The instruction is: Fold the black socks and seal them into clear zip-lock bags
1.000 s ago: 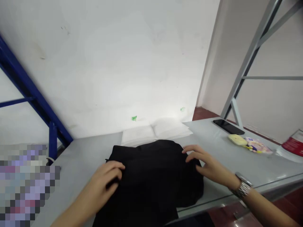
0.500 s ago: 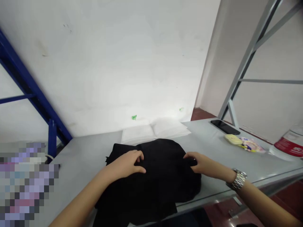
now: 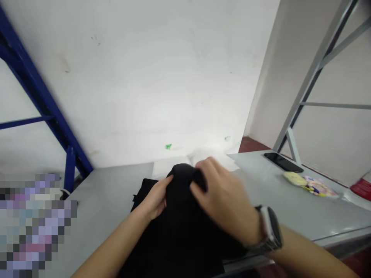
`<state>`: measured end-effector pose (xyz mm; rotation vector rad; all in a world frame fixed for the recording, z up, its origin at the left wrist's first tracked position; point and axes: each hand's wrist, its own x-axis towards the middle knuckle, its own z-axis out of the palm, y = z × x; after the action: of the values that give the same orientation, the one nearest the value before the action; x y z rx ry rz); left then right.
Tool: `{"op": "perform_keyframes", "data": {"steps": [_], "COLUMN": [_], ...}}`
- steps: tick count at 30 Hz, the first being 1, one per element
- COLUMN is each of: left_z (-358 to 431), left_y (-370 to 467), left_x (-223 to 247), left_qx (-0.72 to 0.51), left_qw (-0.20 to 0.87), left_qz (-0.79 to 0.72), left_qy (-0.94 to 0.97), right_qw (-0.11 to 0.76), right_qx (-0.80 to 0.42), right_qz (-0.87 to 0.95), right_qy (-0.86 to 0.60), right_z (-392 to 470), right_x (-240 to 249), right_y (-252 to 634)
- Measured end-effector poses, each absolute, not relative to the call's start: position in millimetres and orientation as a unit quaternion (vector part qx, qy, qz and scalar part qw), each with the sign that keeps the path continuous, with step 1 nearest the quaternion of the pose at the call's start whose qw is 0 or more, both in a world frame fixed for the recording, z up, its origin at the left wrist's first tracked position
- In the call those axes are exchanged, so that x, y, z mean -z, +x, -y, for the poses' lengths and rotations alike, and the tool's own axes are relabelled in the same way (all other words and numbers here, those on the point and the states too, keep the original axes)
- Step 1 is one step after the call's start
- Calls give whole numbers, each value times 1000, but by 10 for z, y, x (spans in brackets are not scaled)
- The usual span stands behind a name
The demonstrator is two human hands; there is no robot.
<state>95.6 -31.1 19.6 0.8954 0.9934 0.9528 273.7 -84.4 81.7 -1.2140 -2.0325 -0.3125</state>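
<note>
- On the grey surface (image 3: 104,200), in front of the person and close to its near edge, lies a black garment (image 3: 179,235); its near part hangs over that edge.
- The left hand (image 3: 155,197) is closed on the garment's left side, fingers curled into the cloth and thumb on top, at the edge of a raised fold.
- The right hand (image 3: 224,200) is clamped on the top of that same raised fold, fingertips (image 3: 199,183) dug into the black cloth; the hand is blurred, and a metal wristwatch (image 3: 268,231) sits on its wrist.
- The two hands are near each other, with the bunched-up peak of the garment between them, lifted above the rest of the cloth.
- Just behind the garment, against the white wall, lie flat white packets (image 3: 162,168), partly hidden by the hands.
- Well off to the right on the surface are a black phone (image 3: 282,162), and nearer, a yellow item (image 3: 294,178) beside a colourful packet (image 3: 319,187).
- A red-and-white thing (image 3: 361,187) shows at the right border; what it is cannot be told.
- A blue metal frame (image 3: 49,116) stands at the left, a grey metal frame (image 3: 313,73) at the right.
- A pixelated patch covers the lower left corner.
</note>
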Motion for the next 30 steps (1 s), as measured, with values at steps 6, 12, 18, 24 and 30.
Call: {"op": "perform_keyframes", "data": {"steps": [6, 12, 18, 24, 30], "left_z": [302, 326, 351, 343, 387], "left_y": [810, 801, 859, 926, 859], "left_x": [-212, -181, -185, -96, -174], "left_qx": [-442, -490, -485, -539, -494], "left_qw": [747, 666, 663, 582, 349], "left_qz": [-379, -411, -400, -438, -391], "left_qy": [321, 385, 405, 423, 694], "right_qw": [188, 299, 375, 322, 381], "right_qx": [123, -184, -532, -661, -773], "right_qz": [911, 908, 688, 607, 420], "right_qy": [-346, -228, -321, -301, -284], "right_z": [874, 373, -34, 160, 79], "right_x": [-348, -424, -166, -13, 23], "right_y": [2294, 2715, 2836, 2685, 2698]}}
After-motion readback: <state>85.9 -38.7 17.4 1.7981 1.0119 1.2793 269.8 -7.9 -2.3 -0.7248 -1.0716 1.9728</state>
